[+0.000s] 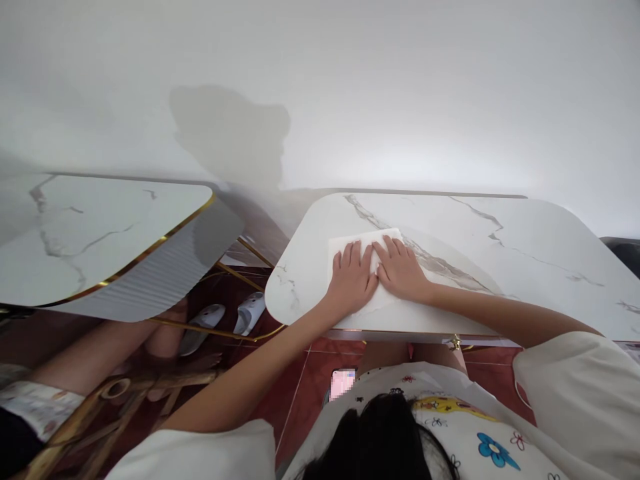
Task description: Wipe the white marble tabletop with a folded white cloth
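A thin white sheet, like a paper napkin or tissue [367,238], lies spread on the left part of a white marble-patterned table [530,267]. My left hand [351,277] rests flat on it with the fingers stretched forward. Close beside it, my right hand [403,272] also presses down flat, its fingers slightly spread over the sheet. The thumbs come near each other at the middle. Both palms hide much of the sheet, and its top and left edges show past my fingers.
A second marble-patterned table with a gold edge [100,233] stands to the left, with a gap between. Behind both is a white wall [400,87]. Below are white sandals [249,313], a wooden stool [115,400], another person's legs [105,343] and a phone [343,385].
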`<state>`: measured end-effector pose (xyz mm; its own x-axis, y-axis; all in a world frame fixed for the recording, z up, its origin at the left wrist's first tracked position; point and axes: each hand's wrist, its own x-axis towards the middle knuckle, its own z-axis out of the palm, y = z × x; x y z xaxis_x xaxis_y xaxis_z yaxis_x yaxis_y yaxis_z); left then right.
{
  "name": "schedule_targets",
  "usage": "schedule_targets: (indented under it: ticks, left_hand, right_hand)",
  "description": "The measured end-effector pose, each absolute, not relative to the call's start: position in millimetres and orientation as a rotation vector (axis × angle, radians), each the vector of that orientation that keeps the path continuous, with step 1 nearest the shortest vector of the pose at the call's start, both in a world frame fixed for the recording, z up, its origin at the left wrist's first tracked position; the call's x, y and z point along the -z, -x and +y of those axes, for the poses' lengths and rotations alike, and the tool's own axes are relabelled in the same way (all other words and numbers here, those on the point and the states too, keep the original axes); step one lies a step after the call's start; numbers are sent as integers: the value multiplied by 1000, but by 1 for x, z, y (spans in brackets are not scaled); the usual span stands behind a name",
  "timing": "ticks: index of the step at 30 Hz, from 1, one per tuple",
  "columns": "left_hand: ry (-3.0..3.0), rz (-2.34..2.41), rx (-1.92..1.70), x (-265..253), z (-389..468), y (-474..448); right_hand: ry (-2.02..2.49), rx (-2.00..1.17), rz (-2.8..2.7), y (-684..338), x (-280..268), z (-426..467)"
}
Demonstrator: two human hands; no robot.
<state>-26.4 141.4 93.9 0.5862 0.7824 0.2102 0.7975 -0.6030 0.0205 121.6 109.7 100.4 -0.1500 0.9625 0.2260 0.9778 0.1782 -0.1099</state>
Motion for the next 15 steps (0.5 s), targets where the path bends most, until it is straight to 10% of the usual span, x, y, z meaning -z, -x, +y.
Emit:
schedule_targets:
  ticks: [15]
  left_hand:
    - [2838,-1196,324,-93,109,7]
  right_hand:
    - [2012,30,-2140,-139,-99,60]
